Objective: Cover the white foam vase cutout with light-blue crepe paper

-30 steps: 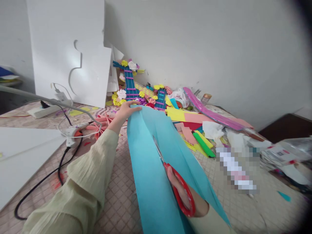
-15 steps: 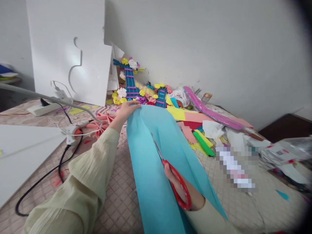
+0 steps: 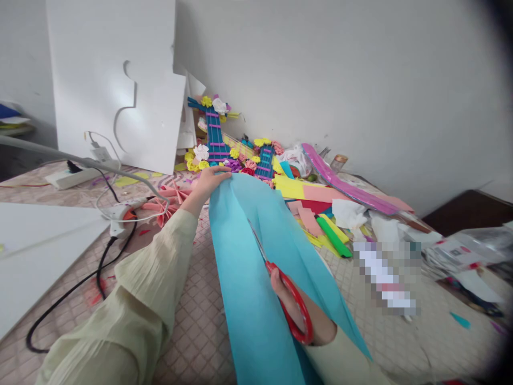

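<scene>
Head view, items by position:

1 long light-blue paper-like sheet, center: is lying lengthwise over a pale diamond-patterned tabletop, near end running out of view at bottom, surface showing folds

1 bare L hand, w/ pale-green crinkled fabric sleeve: is resting at the sheet's far L corner, thumb lying along the edge, fingers extending slightly apart from it; can't tell if it's pinching the sheet or only pressing

1 pr scissors w/ glossy red plastic handles & slim metal blades: is pointing up the sheet's middle, tip meeting the paper; can't tell how far blades are opening

1 bare R hand: is gripping the scissors, thumb bending over the handle, fingers curling closed around it, some hidden

Also on table, L side: white plastic power strip, black cable looping nearby, salmon pleated paper pcs lying just beside the L forearm

Bkgd: tall white board w/ curved cut line is leaning upright; teal strip w/ purple crossbars is standing among paper flowers

R side: glossy pink wrapped length is lying above a bright-green roll
</scene>
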Motion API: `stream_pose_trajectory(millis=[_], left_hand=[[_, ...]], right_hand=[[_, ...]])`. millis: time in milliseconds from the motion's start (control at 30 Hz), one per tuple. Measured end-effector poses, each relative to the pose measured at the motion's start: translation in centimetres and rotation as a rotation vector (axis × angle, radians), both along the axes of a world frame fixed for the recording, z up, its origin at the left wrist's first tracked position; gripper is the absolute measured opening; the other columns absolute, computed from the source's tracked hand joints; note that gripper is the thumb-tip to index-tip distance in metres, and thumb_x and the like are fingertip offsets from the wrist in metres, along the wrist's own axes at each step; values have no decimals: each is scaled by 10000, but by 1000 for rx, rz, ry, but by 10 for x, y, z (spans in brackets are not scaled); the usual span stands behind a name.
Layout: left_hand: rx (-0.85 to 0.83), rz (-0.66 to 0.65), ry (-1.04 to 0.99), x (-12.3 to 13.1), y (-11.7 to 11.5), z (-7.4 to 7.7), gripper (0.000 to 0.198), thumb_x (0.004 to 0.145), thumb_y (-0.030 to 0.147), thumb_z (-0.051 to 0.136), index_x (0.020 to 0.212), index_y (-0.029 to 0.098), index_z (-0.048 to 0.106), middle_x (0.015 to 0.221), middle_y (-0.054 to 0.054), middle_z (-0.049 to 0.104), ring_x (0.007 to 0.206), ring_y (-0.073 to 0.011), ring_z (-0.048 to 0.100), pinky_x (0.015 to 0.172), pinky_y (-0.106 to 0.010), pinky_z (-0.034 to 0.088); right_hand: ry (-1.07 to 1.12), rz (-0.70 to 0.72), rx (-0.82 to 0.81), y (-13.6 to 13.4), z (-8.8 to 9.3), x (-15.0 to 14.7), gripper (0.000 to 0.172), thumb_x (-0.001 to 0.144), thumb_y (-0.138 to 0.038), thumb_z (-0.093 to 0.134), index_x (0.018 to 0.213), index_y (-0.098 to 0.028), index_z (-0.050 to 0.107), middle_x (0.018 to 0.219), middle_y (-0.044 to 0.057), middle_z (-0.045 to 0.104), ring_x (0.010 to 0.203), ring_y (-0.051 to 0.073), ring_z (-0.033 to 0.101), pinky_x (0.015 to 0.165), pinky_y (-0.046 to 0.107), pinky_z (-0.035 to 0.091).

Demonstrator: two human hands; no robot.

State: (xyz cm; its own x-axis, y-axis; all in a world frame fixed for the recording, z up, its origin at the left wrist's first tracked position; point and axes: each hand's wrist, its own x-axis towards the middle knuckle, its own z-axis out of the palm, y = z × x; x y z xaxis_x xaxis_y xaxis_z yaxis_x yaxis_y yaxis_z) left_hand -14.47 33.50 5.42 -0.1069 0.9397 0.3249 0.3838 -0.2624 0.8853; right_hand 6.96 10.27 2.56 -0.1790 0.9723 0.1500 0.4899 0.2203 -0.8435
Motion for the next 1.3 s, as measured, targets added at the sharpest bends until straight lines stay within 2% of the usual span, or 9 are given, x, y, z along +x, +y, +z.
stream_pose_trajectory(millis=[67,200,400,767,900,1033,1133,1200,1300], left_hand=[[0,-2,2,0,0,0,316,605,350,649,871,184,687,835,-24,653,772,-185,582,696,-252,450],[-7,-13,6,1,0,0,317,608,357,645,874,189,686,841,-20,653,767,-180,582,687,-246,450],[-13,-18,6,0,1,-1,327,609,370,647,880,191,683,853,-20,653,752,-175,579,680,-246,448],[-19,-1,-13,-2,2,-1,327,620,369,629,884,185,684,849,-26,661,752,-178,582,689,-247,451],[-20,3,-18,-3,4,-2,320,662,358,575,905,178,682,853,-29,666,756,-172,577,691,-242,446],[-22,0,-11,-5,7,-4,325,650,352,581,905,179,684,809,-26,667,713,-170,574,663,-246,446],[-17,5,-2,-6,8,-6,316,632,349,601,888,187,689,808,-21,664,714,-170,574,675,-250,445],[-16,9,4,-6,9,-6,314,624,349,609,881,189,690,803,-19,663,714,-172,575,675,-253,444],[-19,11,14,-6,9,-6,328,617,359,616,886,185,689,788,-21,660,708,-178,576,665,-256,444]], right_hand=[[-17,-35,-29,0,2,0,352,820,-451,434,1061,-253,597,1074,-2,635,1106,219,499,1033,404,291],[2,6,-82,2,11,-2,373,850,-457,363,1038,-258,616,1027,6,657,1104,209,504,1023,389,313],[-54,-70,69,6,15,-6,384,822,-454,436,1130,-262,561,1179,6,575,1211,215,389,1085,423,131],[37,28,-83,7,9,-7,427,849,-501,325,1026,-241,613,1158,27,586,1166,246,439,1050,437,222],[-13,-4,-20,8,9,-5,407,835,-489,376,1088,-244,581,1166,31,580,1193,242,399,1074,438,148],[-52,48,-17,8,12,-6,388,852,-468,346,1084,-269,584,1157,9,585,1197,236,400,1073,426,169],[-88,27,33,8,13,-5,373,844,-466,367,1089,-289,585,1165,3,580,1236,241,345,1085,436,91],[-55,-4,17,8,11,-4,377,840,-467,377,1095,-283,585,1164,11,582,1244,239,331,1087,436,60],[24,-37,-66,9,11,-4,413,829,-483,393,1128,-254,563,1198,35,558,1234,248,346,1077,459,95]])
